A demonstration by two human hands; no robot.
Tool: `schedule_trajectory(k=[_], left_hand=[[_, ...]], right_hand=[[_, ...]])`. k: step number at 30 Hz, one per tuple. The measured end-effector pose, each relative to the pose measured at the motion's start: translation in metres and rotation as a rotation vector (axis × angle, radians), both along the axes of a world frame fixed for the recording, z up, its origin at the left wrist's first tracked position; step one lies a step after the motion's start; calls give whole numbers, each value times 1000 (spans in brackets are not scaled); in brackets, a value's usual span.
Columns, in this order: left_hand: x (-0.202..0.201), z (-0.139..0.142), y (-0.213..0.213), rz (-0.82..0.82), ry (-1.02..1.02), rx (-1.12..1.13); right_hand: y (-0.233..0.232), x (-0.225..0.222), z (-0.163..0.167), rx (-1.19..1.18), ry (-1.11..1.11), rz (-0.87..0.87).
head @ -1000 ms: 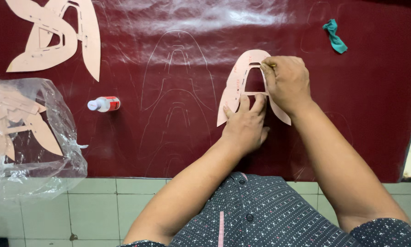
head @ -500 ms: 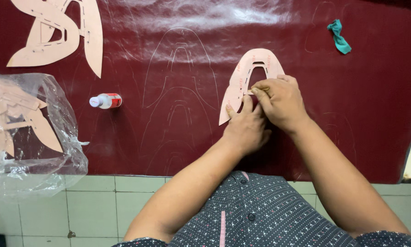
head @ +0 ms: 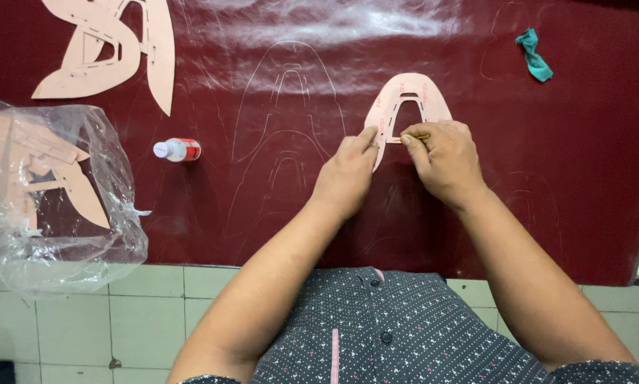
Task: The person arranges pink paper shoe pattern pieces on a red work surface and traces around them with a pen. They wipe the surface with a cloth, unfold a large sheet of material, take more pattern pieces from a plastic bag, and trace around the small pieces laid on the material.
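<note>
A pink horseshoe-shaped card pattern lies flat on a dark red leather sheet. My left hand presses its fingers on the pattern's left arm. My right hand grips a thin yellowish marking tool, its tip at the pattern's inner edge. Faint traced outlines of shoe parts show on the leather to the left of the pattern.
More pink card patterns lie at the top left. A clear plastic bag with several patterns sits at the left edge. A small white bottle with a red label lies on the leather. A teal rag rests top right.
My right hand has slid down from the top of the pattern to its inner edge, then slightly right. My left hand has stayed pressing on the pattern.
</note>
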State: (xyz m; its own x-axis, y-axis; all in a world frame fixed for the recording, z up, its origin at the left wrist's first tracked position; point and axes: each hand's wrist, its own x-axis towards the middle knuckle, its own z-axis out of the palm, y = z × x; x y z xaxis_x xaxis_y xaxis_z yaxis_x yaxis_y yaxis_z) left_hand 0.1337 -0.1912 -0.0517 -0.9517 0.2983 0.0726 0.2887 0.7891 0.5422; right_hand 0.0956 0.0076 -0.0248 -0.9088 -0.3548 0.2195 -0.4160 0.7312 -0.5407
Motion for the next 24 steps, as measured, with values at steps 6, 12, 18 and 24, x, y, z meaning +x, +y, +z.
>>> schedule_trajectory(k=[6, 12, 18, 24], left_hand=[[1, -6, -27, -44, -58, -55], [2, -28, -46, -94, -60, -15], [14, -41, -60, -94, -101, 44], [22, -44, -65, -73, -130, 82]], right_hand=[[-26, 24, -20, -81, 31, 19], [-46, 41, -39, -72, 50, 126], [-65, 88, -49, -87, 95, 239], [-79, 111, -61, -197, -14, 293]])
